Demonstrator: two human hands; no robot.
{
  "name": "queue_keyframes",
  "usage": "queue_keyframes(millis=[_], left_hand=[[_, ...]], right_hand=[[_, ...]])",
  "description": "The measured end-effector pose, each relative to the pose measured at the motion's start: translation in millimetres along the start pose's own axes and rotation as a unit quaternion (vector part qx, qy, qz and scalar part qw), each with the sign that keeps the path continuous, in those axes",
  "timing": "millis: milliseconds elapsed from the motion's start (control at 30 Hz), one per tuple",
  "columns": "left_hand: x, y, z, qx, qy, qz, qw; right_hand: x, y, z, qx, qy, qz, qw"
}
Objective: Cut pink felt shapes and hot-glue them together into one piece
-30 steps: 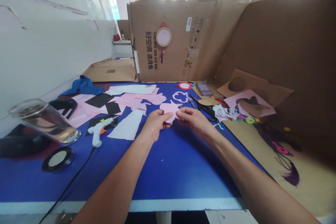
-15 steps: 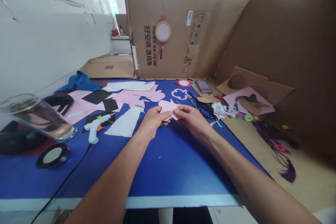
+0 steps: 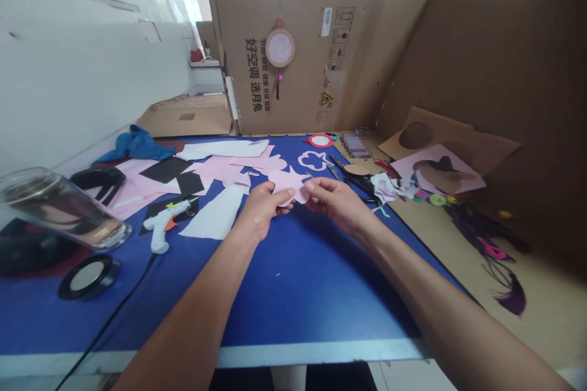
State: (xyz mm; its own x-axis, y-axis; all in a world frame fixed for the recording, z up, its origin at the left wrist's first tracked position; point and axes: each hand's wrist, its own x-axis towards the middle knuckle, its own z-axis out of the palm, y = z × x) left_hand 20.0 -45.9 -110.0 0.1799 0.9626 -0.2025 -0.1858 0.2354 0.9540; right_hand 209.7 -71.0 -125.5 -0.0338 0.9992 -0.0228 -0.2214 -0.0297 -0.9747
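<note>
A small pink cut-out (image 3: 290, 181) with a wavy outline is held above the blue table (image 3: 293, 293). My left hand (image 3: 262, 208) pinches its left side between thumb and fingers. At its right edge, the thumb and forefinger of my right hand (image 3: 331, 198) are closed on it. Just beyond lie a pink flower-shaped outline (image 3: 313, 160) and a rounded pink piece (image 3: 275, 162). White fabric (image 3: 213, 214) lies left of my left hand.
A white glue gun (image 3: 160, 226) with a black cord, a glass of liquid (image 3: 68, 214) and a black roll (image 3: 88, 276) are on the left. Scissors (image 3: 358, 180), scraps and a purple tassel (image 3: 511, 296) lie on the right. A cardboard box (image 3: 302, 98) stands behind.
The pink cut-out now shows more of its surface between my hands, with its points facing up. My left hand has shifted slightly left, and the view has moved a little.
</note>
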Motion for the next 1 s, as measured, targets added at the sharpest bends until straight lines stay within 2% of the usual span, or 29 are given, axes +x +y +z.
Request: queue_keyframes(millis=[200, 333, 367, 400, 433, 467, 567, 700, 800, 867, 900, 1000], left_hand=[[0.9, -2.9, 0.2, -0.019, -0.025, -0.017, 0.999], [5.9, -0.1, -5.3, -0.027, 0.014, -0.003, 1.000], [7.2, 1.4, -7.5, -0.030, 0.030, 0.007, 0.999], [8.2, 2.8, -9.6, -0.035, 0.043, 0.015, 0.998], [9.1, 4.0, -11.3, -0.041, 0.054, 0.021, 0.997], [9.8, 5.0, -12.6, -0.048, 0.062, 0.022, 0.997], [10.8, 5.0, -12.9, -0.067, 0.074, 0.003, 0.995], [10.5, -0.4, -8.6, -0.079, 0.073, -0.021, 0.994], [8.8, -5.0, -6.4, -0.084, 0.066, -0.030, 0.994], [8.2, -7.3, -6.4, -0.091, 0.060, -0.039, 0.993], [8.3, -8.2, -6.8, -0.094, 0.056, -0.044, 0.993], [9.5, -10.6, -8.0, -0.105, 0.040, -0.058, 0.992]], right_hand=[[0.4, 3.5, 2.9, -0.045, -0.003, -0.017, 0.999], [4.6, -0.6, -13.0, -0.136, 0.011, -0.055, 0.989], [6.0, -2.3, -19.9, -0.189, 0.038, -0.084, 0.978], [7.4, -3.9, -27.4, -0.267, 0.072, -0.121, 0.953], [8.5, -5.2, -34.7, -0.373, 0.106, -0.152, 0.909], [9.3, -6.1, -41.3, -0.483, 0.129, -0.168, 0.850], [9.3, -5.9, -53.1, -0.579, 0.134, -0.163, 0.787], [5.7, -0.3, -54.1, -0.647, 0.121, -0.129, 0.742], [4.2, 5.2, -56.8, -0.674, 0.107, -0.103, 0.724], [6.4, 9.7, -62.6, -0.702, 0.106, -0.057, 0.702], [8.4, 12.2, -66.1, -0.710, 0.103, -0.028, 0.696], [14.3, 17.8, -73.1, -0.703, 0.098, 0.005, 0.704]])
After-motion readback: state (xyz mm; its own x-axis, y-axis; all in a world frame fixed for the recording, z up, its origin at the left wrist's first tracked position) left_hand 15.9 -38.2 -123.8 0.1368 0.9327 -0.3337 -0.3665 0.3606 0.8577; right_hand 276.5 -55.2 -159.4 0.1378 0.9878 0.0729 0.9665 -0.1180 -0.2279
